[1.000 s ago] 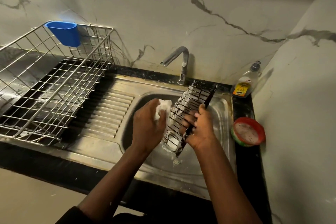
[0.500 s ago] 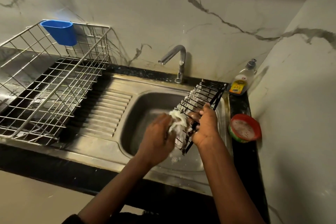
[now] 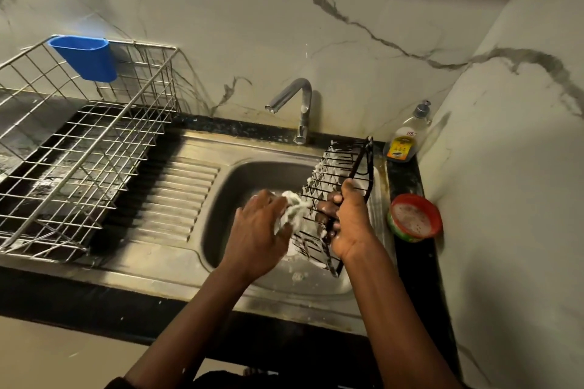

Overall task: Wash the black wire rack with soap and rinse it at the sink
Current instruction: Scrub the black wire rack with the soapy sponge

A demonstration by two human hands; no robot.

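Right grip (image 3: pixel 350 224) clamped on black wire rack (image 3: pixel 335 167), long axis toward upper right; left grip (image 3: pixel 256 240) clutches soapy cloth (image 3: pixel 292 208) against its left side.

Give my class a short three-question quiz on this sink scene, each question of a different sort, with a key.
1. True or false: the right hand grips the black wire rack over the sink.
2. What does the left hand hold? A a soapy white scrubber; B a steel spoon; C a glass.
3. Fill in: the red tub stands on the counter to the ___ of the sink.
Key: 1 true; 2 A; 3 right.
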